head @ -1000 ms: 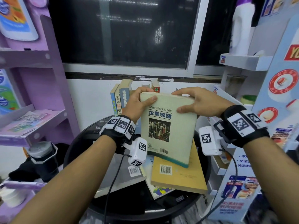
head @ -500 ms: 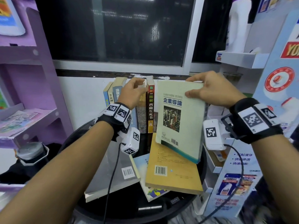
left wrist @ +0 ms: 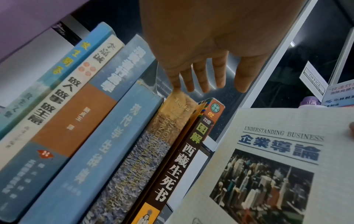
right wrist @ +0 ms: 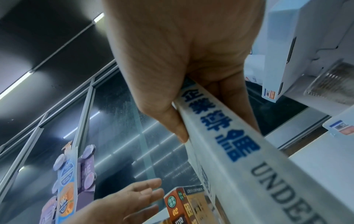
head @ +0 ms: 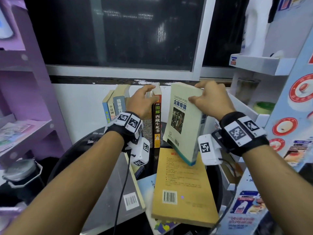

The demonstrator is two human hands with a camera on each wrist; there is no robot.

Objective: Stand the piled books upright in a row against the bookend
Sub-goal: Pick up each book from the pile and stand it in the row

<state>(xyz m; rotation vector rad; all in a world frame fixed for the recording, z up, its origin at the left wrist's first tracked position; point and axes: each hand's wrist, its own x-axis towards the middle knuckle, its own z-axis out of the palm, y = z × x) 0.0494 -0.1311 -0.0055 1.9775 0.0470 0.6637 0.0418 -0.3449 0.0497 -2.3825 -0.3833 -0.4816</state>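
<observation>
Now the right hand (head: 209, 97) pinches the pale book (head: 183, 122) by its top, tilted at 3 o'clock of the row (head: 135, 114). Left hand (head: 144, 102), fingers straight, steadies the row. Next: slide it flush upright.

So we've got a big dark window (head: 118, 31) with a white frame (head: 197, 48) over a white wall (head: 79, 106), ceiling strip lights reflecting in the glass. Purple shelving unit (head: 25, 82) on our left, white display shelves (head: 254, 63) on the right, round black table (head: 81, 150) up front
</observation>
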